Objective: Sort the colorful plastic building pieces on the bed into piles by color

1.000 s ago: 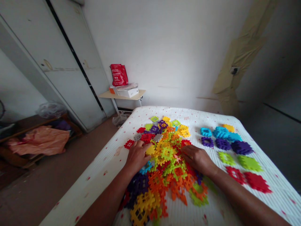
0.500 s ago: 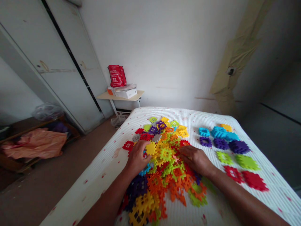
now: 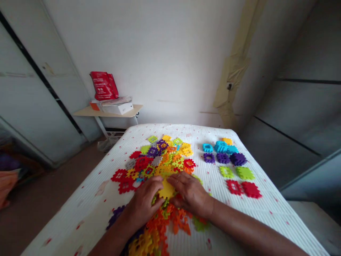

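Note:
A heap of flat plastic interlocking tiles [image 3: 162,161] in several colours covers the middle of a white mattress [image 3: 87,209]. My left hand [image 3: 145,201] and my right hand [image 3: 190,192] meet over the near part of the heap, and between their fingertips sits a solid yellow tile [image 3: 166,190]. Both hands have fingers bent and pinched on that yellow tile. More orange and yellow tiles [image 3: 157,234] lie under my wrists.
To the right lie sorted tiles: cyan [image 3: 222,146], purple [image 3: 229,158], green [image 3: 238,172] and red [image 3: 243,188]. A small side table [image 3: 106,113] with a red bag [image 3: 103,85] and white box stands past the mattress's far left corner. Wardrobe doors [image 3: 29,106] stand left.
The camera has swung right. My left hand lifted the yellow tile and brought it toward me and rightwards; my right hand moved in to meet it at the tile.

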### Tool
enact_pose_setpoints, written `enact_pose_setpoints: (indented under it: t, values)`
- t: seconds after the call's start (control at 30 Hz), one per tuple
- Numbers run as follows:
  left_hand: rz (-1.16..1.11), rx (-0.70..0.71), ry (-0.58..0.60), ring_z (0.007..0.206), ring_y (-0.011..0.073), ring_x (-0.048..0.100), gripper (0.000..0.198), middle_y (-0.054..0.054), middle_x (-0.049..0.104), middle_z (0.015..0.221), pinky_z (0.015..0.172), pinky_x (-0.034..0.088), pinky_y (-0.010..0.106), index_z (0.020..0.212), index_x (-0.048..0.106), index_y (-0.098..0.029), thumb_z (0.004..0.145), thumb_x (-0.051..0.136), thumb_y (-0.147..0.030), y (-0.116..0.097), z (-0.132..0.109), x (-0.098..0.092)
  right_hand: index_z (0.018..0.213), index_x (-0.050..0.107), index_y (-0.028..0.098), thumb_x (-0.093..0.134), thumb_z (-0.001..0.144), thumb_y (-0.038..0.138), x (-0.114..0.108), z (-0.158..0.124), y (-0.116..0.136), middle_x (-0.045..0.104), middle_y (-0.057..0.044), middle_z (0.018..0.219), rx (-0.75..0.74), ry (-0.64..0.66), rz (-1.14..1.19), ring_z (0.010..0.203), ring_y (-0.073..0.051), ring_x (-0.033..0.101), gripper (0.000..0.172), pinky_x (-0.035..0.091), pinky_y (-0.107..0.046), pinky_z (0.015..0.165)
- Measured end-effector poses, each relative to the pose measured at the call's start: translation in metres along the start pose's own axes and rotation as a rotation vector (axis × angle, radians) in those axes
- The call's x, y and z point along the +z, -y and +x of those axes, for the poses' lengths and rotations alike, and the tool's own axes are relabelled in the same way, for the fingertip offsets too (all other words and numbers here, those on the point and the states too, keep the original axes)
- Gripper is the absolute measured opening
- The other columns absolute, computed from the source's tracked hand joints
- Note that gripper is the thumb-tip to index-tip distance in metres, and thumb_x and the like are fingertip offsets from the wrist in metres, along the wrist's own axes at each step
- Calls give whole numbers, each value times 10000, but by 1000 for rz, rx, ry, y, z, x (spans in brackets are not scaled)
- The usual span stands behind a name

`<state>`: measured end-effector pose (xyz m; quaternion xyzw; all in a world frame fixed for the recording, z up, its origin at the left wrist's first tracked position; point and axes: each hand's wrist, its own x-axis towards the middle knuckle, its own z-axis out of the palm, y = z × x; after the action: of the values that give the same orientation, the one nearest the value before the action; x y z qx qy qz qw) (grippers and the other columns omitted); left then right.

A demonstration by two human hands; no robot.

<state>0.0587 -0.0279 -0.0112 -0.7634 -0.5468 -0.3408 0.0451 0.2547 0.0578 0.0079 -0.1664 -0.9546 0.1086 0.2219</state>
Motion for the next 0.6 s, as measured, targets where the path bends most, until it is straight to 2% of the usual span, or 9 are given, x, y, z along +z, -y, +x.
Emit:
enact_pose_setpoints:
  t: [0.1,0.2,0.3,0.4,0.5,0.53,0.6]
  values:
    - [36,36,-33,1004,183,611,177,59,633,1043,848,513,289,896,516,-222,745,522,-130,0,0,4,1244,480,153,609,762,300,1,0,7,575,-108,1191,37,32,-53,1008,-243,509,521,433,-365,862]
    - [76,88,-74,1025,185,608,292,61,629,1093,859,514,284,1054,521,-227,768,524,-171,2,0,6,1225,488,161,628,737,274,-2,3,12,600,-90,1143,71,54,-68,967,-228,516,520,438,-339,833]
    - [118,113,-106,1078,194,583,391,79,589,1186,891,504,293,1176,485,-215,787,533,-216,6,0,7,1222,496,166,650,720,286,-20,6,1,628,-79,1068,110,24,-84,930,-215,532,539,448,-320,808]
    - [135,94,-131,1092,190,575,392,79,572,1212,922,489,293,1188,486,-209,802,539,-250,13,-1,9,1229,508,183,649,734,345,-61,6,-40,641,-81,1008,309,-137,-172,886,-200,563,539,461,-302,766]
    - [139,72,-132,1065,180,591,378,55,592,1187,912,495,284,1181,499,-229,809,538,-284,21,-2,14,1215,531,195,612,761,431,-112,2,-109,641,-99,1014,713,-388,-395,863,-208,594,519,462,-318,757]
    - [141,66,-128,1055,177,597,367,48,597,1179,900,501,279,1171,508,-238,810,537,-295,23,-2,15,1192,552,199,597,765,461,-126,-1,-134,645,-104,1013,851,-427,-477,889,-225,599,503,462,-330,761]
    - [139,57,-118,1046,175,603,346,39,605,1172,879,510,271,1151,525,-253,810,535,-313,26,-2,18,1162,582,209,577,756,521,-145,-7,-178,657,-110,1002,1092,-362,-552,914,-252,610,513,472,-339,736]
